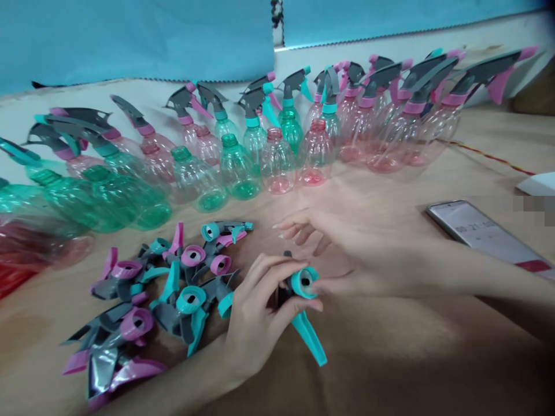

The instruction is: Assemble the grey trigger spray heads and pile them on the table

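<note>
Blue sheeting (139,40) hangs behind my wooden table (381,193), and at twelve o'clock a crowded row of green and pink bottles (240,173) lines the back. My left hand (260,306) pinches a grey-and-teal spray head (304,282) between thumb and fingers, with its round collar facing up toward me. The spray head sits at two o'clock from my left palm, its teal trigger (310,338) poking out toward five. My right hand (338,245) lies at one o'clock from the collar, fingers loosely spread and half curled, thumb right by the rim; I can't tell whether it touches. Loose spray heads (191,299) are heaped at nine o'clock. My left fingers hide the spray head's grey middle, my right fingers are blurred, and the leftmost bottles are cut off.
</note>
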{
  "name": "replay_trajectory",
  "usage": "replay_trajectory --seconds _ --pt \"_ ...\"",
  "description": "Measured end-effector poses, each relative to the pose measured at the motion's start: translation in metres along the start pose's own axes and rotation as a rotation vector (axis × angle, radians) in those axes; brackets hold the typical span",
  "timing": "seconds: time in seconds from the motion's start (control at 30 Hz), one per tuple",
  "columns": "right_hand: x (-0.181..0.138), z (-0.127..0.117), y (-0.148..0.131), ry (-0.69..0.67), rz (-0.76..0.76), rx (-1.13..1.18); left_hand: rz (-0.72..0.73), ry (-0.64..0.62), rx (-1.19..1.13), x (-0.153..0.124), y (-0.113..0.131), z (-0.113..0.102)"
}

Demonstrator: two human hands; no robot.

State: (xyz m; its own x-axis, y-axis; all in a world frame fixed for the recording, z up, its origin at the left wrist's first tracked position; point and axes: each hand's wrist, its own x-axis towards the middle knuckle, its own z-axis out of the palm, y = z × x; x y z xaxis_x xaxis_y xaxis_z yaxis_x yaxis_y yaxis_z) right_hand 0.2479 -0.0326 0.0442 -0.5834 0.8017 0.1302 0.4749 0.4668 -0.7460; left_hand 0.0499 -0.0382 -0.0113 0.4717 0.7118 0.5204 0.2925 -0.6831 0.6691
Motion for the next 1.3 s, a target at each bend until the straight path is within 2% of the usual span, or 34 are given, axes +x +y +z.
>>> replay_trajectory --seconds 0.2,0.33,0.57,0.67,0.8,1.13,1.3 --pt "0.001 0.011 0.004 -0.017 0.155 0.387 -0.022 0.003 -0.016 -0.002 -0.001 0.001" --pt "0.002 0.016 0.002 0.024 0.150 0.525 -0.021 0.026 -0.036 -0.005 -0.003 0.001" --pt "0.002 0.033 0.005 0.102 0.100 0.473 0.002 0.034 -0.007 -0.005 -0.003 -0.001" --pt "0.003 0.035 0.002 0.147 0.132 0.364 0.006 0.034 -0.021 -0.005 -0.002 0.000" --pt "0.002 0.033 -0.007 0.137 0.188 0.294 0.023 0.024 -0.007 -0.004 -0.001 0.002" --pt "0.002 0.041 -0.002 0.153 0.167 0.499 -0.002 0.033 0.047 -0.004 -0.002 0.001" --pt "0.000 0.042 -0.002 0.139 0.156 0.473 0.024 -0.007 0.062 -0.003 0.001 0.000"
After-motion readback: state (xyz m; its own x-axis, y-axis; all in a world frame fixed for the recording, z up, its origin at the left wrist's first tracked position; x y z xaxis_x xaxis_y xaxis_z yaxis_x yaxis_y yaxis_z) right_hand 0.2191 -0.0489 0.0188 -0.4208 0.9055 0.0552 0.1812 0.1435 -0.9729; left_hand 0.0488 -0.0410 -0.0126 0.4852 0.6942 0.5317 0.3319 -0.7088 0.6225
